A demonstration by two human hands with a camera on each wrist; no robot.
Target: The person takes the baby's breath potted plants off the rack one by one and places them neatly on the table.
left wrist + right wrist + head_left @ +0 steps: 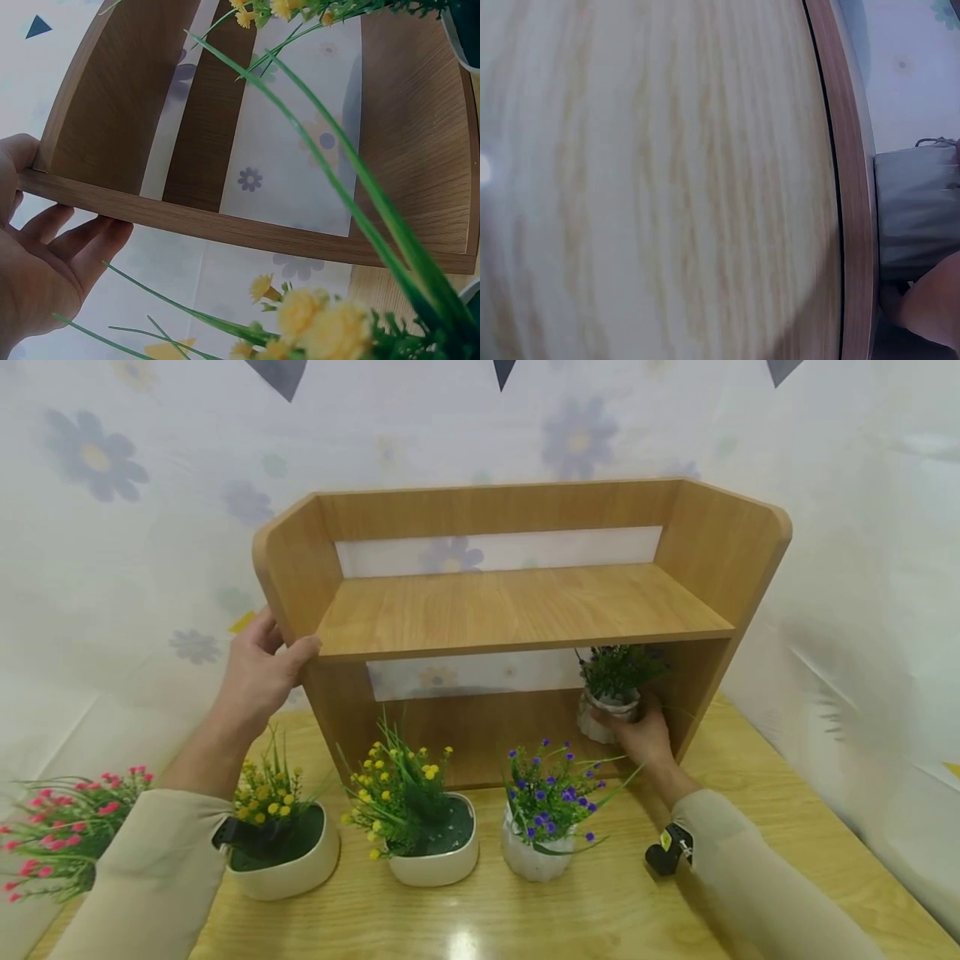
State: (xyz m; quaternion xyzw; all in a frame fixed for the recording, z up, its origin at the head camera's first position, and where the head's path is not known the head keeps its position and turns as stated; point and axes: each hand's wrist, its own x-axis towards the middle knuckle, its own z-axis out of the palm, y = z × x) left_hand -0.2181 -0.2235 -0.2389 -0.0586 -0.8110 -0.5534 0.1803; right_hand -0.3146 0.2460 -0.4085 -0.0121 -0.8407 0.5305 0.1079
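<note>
A two-tier wooden shelf (525, 606) stands on the table. My left hand (258, 672) grips its left side panel, thumb over the front edge and fingers along the outer face; the left wrist view shows the same hand (60, 259) at the panel. On the lower tier, near the right side panel, is a potted plant (618, 672) with dark green leaves in a white pot. My right hand (645, 731) holds that pot from its right and front. In the right wrist view only part of the pot (919, 214) and of the hand (934, 304) shows.
In front of the shelf stand a purple-flowered pot (540, 843) and two oval planters with yellow flowers, one central (435, 860) and one further left (292, 868). Pink flowers (67, 827) show at the far left, partly behind my sleeve. A patterned cloth (480, 427) hangs behind.
</note>
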